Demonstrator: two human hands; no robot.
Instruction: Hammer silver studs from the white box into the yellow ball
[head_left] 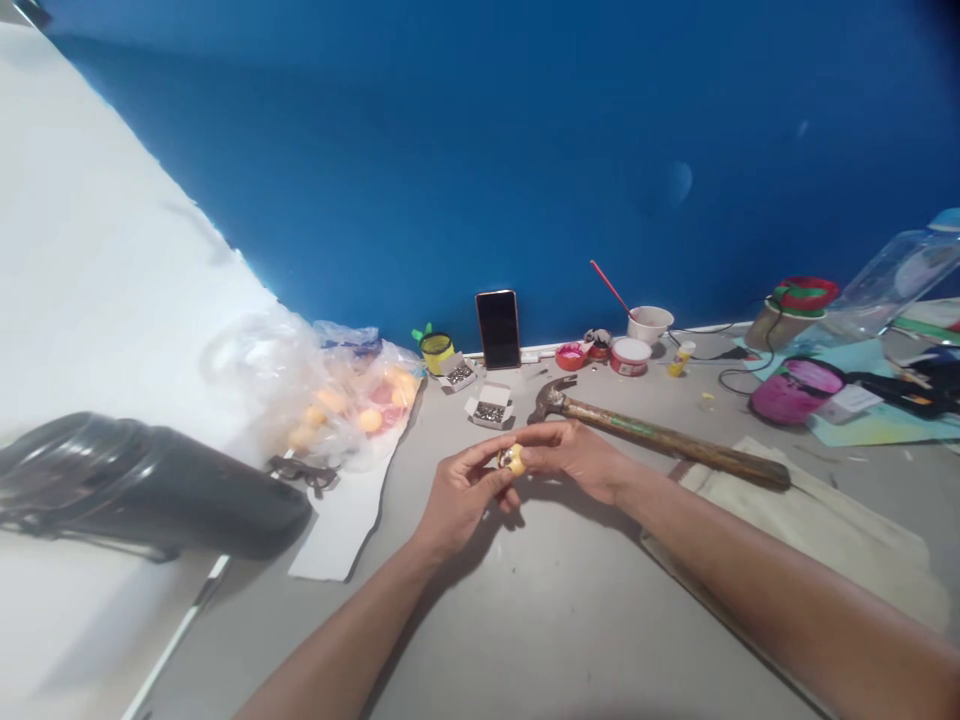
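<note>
**Forearms (750,560) angle in over the grey table (585,615)!**

Just beyond the right forearm lies a hammer (660,436), slanting nearer its side. Left hand (459,492) and right hand (576,457) are together at the fingertips, a white box (489,425) of metal bits (491,411) ahead. And the small yellow piece (516,459)? Right between them, pinched by both, neither nearer, its long axis unclear.

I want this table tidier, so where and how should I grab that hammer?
Probably grip the hammer by the right end of its wooden handle, coming from the right: it lies flat, metal head leftward, long handle pointing right.
</note>
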